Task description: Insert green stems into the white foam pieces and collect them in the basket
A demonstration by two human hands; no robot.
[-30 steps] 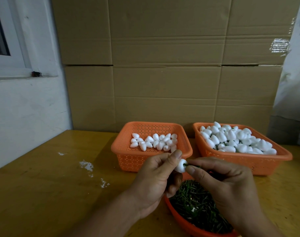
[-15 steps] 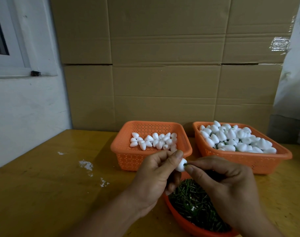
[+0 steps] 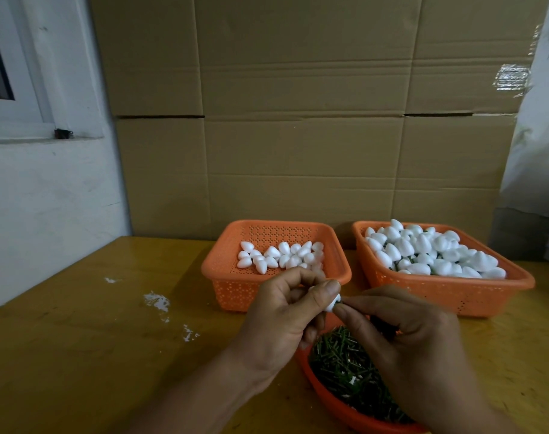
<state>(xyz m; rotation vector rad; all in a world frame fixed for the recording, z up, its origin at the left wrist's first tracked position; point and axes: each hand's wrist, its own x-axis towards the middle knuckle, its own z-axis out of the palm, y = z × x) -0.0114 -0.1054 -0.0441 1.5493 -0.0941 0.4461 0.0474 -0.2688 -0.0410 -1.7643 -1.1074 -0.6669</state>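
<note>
At centre frame, the left hand [image 3: 285, 311] is pinching a foam piece [image 3: 335, 302]; the right hand's [image 3: 407, 333] fingers [image 3: 345, 310], pinching a largely hidden stem, are pressing leftward into it.

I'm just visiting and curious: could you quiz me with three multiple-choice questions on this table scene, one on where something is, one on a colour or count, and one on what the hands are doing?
1. Where does the orange bowl of short green stems lie?
A. Nearest the person, under the hands
B. On the windowsill
C. Behind both baskets

2. How many orange perforated plastic baskets hold white foam pieces?
A. One
B. Two
C. Four

3. What is the left hand doing?
A. Lying flat on the table
B. Pinching a small white foam piece
C. Lifting a basket

Answers: 1 A, the bowl sits at the bottom of the view. 2 B, the left basket and the right basket. 3 B, its thumb and fingers close on the piece, which the right hand meets.
</note>
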